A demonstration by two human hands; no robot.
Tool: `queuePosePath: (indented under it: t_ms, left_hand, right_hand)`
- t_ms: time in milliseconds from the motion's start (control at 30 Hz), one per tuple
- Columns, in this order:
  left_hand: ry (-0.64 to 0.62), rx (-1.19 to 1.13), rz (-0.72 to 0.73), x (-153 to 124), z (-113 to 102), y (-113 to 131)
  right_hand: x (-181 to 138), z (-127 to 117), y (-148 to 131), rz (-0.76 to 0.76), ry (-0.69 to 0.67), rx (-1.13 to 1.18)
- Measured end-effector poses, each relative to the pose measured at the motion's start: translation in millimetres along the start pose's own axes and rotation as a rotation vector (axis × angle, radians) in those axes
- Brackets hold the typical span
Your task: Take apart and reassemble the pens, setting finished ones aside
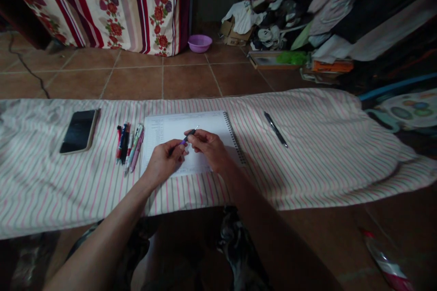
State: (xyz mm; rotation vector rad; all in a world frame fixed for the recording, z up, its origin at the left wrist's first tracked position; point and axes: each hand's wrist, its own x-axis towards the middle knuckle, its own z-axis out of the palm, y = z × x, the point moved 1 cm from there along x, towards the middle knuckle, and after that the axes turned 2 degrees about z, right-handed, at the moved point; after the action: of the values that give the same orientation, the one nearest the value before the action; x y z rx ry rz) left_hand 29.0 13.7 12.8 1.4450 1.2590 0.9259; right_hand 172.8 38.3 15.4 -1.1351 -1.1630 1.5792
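Observation:
Over the open spiral notebook (164, 136), both hands hold one pen (184, 140) with a purple section and a dark grip. My left hand (166, 157) is closed around the rear part of the pen. With thumb and fingers, my right hand (207, 144) pinches the dark front part, and a pale thin tip points up and away to the right. A bunch of several pens (129, 148) lies just left of the notebook. Right of it, a single black pen (276, 130) rests on the striped cloth (314, 154).
A phone (79, 131) lies at the left on the cloth. Beyond the cloth's far edge is a tiled floor with a purple basin (200, 43), a cardboard box (232, 34) and heaped clothes. A plastic bottle (385, 259) lies on the floor at the lower right.

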Motion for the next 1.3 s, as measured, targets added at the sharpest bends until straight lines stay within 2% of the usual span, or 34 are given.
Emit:
queuePosePath:
  t_ms: [233, 567, 767, 900, 1300]
  left_hand:
    - [-0.001, 0.081, -0.007, -0.8, -4.6, 0.1]
    - [0.037, 0.174, -0.041, -3.2, -11.4, -0.8]
    - [0.025, 0.255, -0.007, -3.9, -11.2, -5.8]
    - [0.025, 0.364, 0.032, -4.1, -11.7, -4.6]
    - [0.035, 0.661, 0.116, -3.5, -8.5, 2.9]
  right_hand:
    - [0.0, -0.3, -1.1, -0.01, -0.004, -0.047]
    - [-2.3, -24.5, -5.0, -0.037, 0.063, -0.045]
    - [-1.6, -29.8, -5.4, -0.015, 0.143, 0.057]
    - [-0.3, -31.3, -3.5, -0.013, 0.117, 0.09]
    - [-1.0, -31.9, -4.3, -0.031, 0.147, -0.038]
